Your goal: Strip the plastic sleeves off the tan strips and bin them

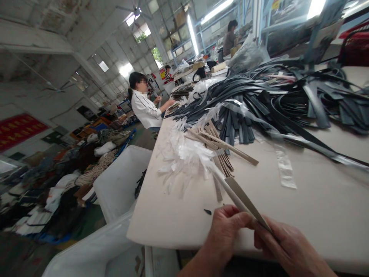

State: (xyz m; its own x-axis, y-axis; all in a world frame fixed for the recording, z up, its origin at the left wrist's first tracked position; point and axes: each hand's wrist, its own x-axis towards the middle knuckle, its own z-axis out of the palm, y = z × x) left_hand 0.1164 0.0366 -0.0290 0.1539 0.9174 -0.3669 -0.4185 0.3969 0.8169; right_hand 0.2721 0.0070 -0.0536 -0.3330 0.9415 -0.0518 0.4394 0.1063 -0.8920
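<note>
Near the table's front edge, my left hand (225,227) pinches a narrow whitish strip (228,189) between thumb and fingers. This strip runs back toward a heap of clear plastic pieces (191,154). Close beside it on the right, my right hand (284,238) is closed on a flat grey-brown strip (245,198), whose free end points up and left. The two strips lie almost side by side, and I cannot tell whether they are joined. Beyond the hands, several loose brown strips (221,159) lie across the plastic heap.
A big tangle of black strips (245,88) covers the back of the pale table (323,215). One clear plastic strip (285,167) lies flat at right. White bins (121,181) stand left of the table. A person in a white jacket (145,109) works at its far left side.
</note>
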